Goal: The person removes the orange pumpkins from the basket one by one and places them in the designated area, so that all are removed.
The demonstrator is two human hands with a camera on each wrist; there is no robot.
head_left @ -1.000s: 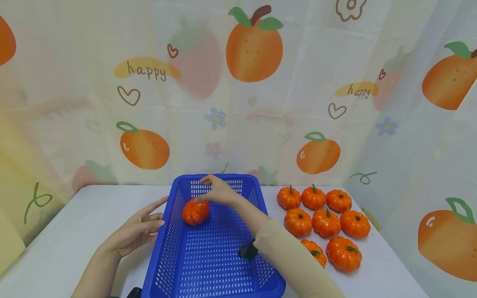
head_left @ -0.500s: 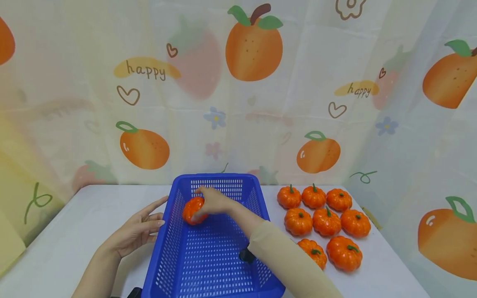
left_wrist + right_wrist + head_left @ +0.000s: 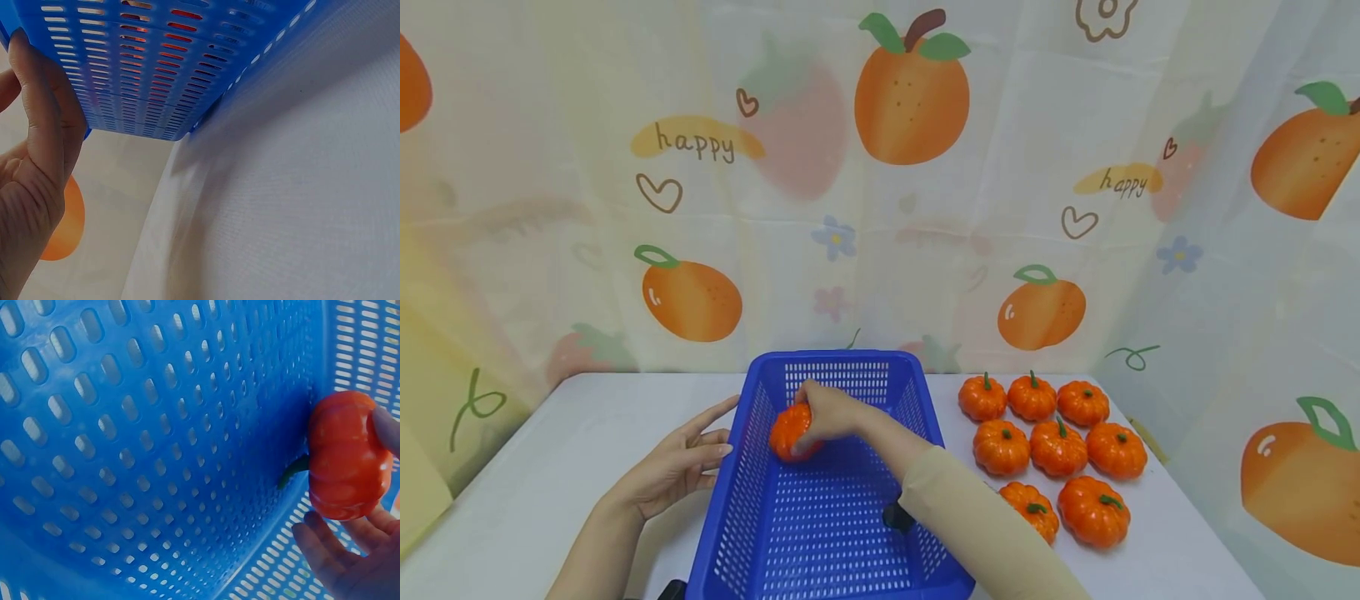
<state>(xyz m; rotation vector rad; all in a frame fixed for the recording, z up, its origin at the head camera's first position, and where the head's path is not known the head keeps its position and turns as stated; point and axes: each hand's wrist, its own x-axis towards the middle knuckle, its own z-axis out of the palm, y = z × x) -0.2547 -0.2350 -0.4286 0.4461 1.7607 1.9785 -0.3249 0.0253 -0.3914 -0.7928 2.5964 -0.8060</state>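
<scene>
Inside the far left part of a blue plastic basket (image 3: 831, 533), my right hand (image 3: 835, 414) grips a small orange pumpkin (image 3: 786, 433). The right wrist view shows the pumpkin (image 3: 347, 456) between the thumb and the fingers (image 3: 322, 547), its green stem pointing at the basket's perforated floor. My left hand (image 3: 673, 467) is at the outside of the basket's left wall, its fingers extended and touching near the rim. Seen from the left wrist, that hand (image 3: 40, 137) lies against the blue slotted wall (image 3: 144, 69).
Several more small pumpkins (image 3: 1057, 447) stand in rows on the white table (image 3: 535, 467), right of the basket. A fruit-printed curtain (image 3: 880, 250) hangs behind the table. A black device (image 3: 897, 517) sits at the right wrist.
My right hand has come down from above the pumpkin and taken hold of it. The pumpkin has shifted slightly. My left hand stays at the basket's side.
</scene>
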